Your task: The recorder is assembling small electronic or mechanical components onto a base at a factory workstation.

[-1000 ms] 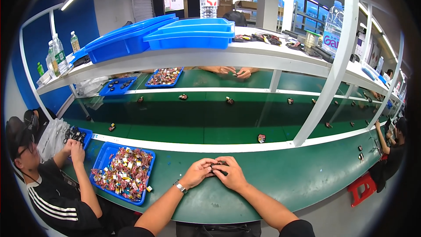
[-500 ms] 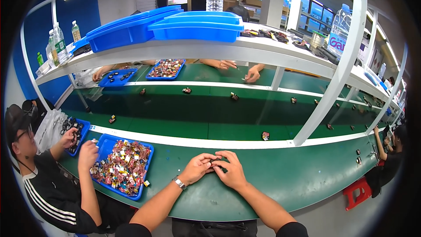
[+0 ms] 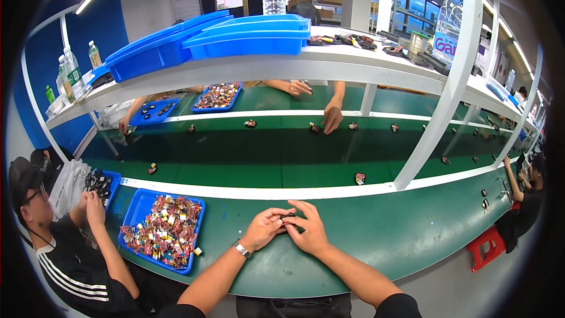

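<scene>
Both my hands meet over the green worktop in front of me. A small black part (image 3: 288,217) is pinched between them, mostly covered by the fingers, so its exact kind cannot be made out. My left hand (image 3: 264,228), with a metal watch at its wrist, closes thumb and fingertips on one side of it. From the other side my right hand (image 3: 308,231) grips the same part, its index finger raised over it. Left of my hands, a blue tray (image 3: 133,207) holds a heap of small components with reddish wires and white and yellow pieces.
Small assembled pieces (image 3: 360,179) lie scattered along the green middle strip (image 3: 247,153). A white upright (image 3: 438,106) and shelf with blue bins (image 3: 247,38) stand ahead. A co-worker (image 3: 70,253) sits at left beside a tray of black parts (image 3: 100,184). A red stool (image 3: 487,248) stands at right.
My hands keep nearly the same hold on the black part. Across the table a co-worker's hand has reached onto the middle strip. The left co-worker's hands have come together.
</scene>
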`<state>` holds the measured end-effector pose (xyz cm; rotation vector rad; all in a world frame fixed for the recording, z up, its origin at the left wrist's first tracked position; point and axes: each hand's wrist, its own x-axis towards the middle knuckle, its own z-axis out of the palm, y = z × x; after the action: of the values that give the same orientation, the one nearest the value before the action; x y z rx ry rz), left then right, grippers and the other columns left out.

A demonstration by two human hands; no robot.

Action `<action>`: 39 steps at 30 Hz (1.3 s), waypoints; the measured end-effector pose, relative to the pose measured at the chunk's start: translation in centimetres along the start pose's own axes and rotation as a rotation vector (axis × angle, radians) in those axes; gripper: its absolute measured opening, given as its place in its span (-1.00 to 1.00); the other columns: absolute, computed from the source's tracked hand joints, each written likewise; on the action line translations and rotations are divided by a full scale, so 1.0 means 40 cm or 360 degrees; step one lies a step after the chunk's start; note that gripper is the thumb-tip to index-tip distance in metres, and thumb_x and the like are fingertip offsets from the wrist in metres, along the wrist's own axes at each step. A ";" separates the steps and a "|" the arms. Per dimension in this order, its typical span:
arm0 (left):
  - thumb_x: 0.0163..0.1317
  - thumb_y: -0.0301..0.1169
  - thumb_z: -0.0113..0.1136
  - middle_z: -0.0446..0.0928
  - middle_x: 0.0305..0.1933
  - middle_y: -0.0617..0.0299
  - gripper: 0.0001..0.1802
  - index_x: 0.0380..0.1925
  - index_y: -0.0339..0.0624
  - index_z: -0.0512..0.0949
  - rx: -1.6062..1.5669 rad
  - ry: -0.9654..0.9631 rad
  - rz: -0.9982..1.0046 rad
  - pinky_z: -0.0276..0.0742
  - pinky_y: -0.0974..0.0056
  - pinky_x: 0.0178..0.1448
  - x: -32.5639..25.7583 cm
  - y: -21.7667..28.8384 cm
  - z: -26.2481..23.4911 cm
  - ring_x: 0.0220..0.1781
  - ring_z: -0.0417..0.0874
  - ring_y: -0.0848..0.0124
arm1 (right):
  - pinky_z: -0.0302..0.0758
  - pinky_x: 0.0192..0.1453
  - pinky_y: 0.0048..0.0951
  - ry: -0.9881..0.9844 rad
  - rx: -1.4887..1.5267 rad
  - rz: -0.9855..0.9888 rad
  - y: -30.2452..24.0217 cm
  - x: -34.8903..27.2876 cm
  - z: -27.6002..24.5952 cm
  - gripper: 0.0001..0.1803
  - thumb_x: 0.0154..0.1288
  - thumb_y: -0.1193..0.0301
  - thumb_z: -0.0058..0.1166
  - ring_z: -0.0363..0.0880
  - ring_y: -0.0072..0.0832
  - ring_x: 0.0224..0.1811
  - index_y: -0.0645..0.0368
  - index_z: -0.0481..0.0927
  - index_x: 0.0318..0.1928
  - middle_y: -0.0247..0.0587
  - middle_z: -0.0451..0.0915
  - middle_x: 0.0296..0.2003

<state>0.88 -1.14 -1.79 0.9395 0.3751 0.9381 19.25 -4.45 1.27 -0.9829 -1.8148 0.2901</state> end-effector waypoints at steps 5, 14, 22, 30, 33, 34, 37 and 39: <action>0.42 -0.54 0.05 0.47 0.27 0.04 -0.70 0.13 -0.28 0.43 0.0047 0.0094 0.0034 0.56 0.13 0.28 0.005 0.005 -0.005 0.24 0.56 0.30 | 0.43 0.29 -0.19 -0.0105 0.0088 0.0061 -0.006 0.007 0.008 -0.73 0.05 0.54 0.31 0.41 -0.10 0.28 0.10 0.72 -0.17 -0.13 0.49 0.22; 0.47 -0.52 -0.06 0.44 0.28 0.12 -0.67 0.20 -0.24 0.38 0.0009 0.0096 -0.0110 0.55 0.19 0.29 -0.003 0.001 -0.004 0.24 0.54 0.36 | 0.60 -0.15 -0.34 0.0037 -0.0228 -0.0195 -0.013 0.019 -0.003 -0.79 -0.01 0.60 0.32 0.59 -0.25 -0.14 0.16 0.66 -0.30 -0.20 0.58 -0.17; 0.46 -0.56 -0.08 0.49 0.20 0.09 -0.66 0.21 -0.29 0.36 -0.0001 0.0120 -0.0126 0.53 0.10 0.34 0.000 0.009 0.016 0.22 0.56 0.33 | 0.58 -0.21 -0.34 0.0129 -0.0308 -0.0091 -0.015 0.016 0.015 -0.78 -0.03 0.63 0.30 0.59 -0.27 -0.21 0.15 0.66 -0.30 -0.23 0.59 -0.25; 0.46 -0.57 -0.10 0.49 0.17 0.10 -0.67 0.19 -0.33 0.37 0.0052 0.0131 -0.0169 0.56 0.13 0.32 0.004 0.011 0.021 0.17 0.57 0.39 | 0.57 -0.19 -0.34 0.0019 -0.0356 -0.0144 -0.020 0.020 0.008 -0.82 0.02 0.56 0.34 0.58 -0.27 -0.22 0.15 0.66 -0.30 -0.24 0.59 -0.27; 0.46 -0.57 -0.09 0.48 0.18 0.09 -0.68 0.18 -0.33 0.38 0.0053 0.0145 -0.0164 0.57 0.14 0.32 0.004 0.009 0.022 0.18 0.56 0.38 | 0.58 -0.21 -0.34 0.0010 -0.0423 -0.0197 -0.015 0.020 0.007 -0.81 0.01 0.55 0.36 0.59 -0.28 -0.24 0.15 0.67 -0.30 -0.23 0.60 -0.28; 0.46 -0.57 -0.09 0.48 0.18 0.09 -0.68 0.18 -0.33 0.38 0.0054 0.0140 -0.0168 0.57 0.14 0.32 0.004 0.010 0.022 0.18 0.56 0.38 | 0.59 -0.22 -0.35 0.0012 -0.0460 -0.0236 -0.015 0.020 0.008 -0.80 0.00 0.55 0.38 0.59 -0.29 -0.25 0.16 0.68 -0.30 -0.22 0.60 -0.28; 0.46 -0.57 -0.10 0.48 0.18 0.09 -0.68 0.18 -0.32 0.38 0.0081 0.0171 -0.0167 0.57 0.14 0.31 0.003 0.012 0.034 0.18 0.56 0.38 | 0.60 -0.21 -0.35 0.0022 -0.0493 -0.0224 -0.020 0.018 0.005 -0.80 0.00 0.55 0.38 0.60 -0.29 -0.24 0.16 0.68 -0.30 -0.22 0.61 -0.28; 0.46 -0.58 -0.10 0.48 0.18 0.09 -0.68 0.17 -0.32 0.38 0.0098 0.0202 -0.0159 0.57 0.14 0.31 0.004 0.015 0.036 0.19 0.56 0.38 | 0.60 -0.21 -0.35 0.0024 -0.0521 -0.0228 -0.021 0.016 0.009 -0.80 0.00 0.55 0.38 0.60 -0.29 -0.24 0.17 0.68 -0.30 -0.22 0.60 -0.28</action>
<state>1.59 -1.62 -0.47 0.9112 0.5563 0.9011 18.45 -4.44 2.01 -1.0666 -1.9451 -0.1067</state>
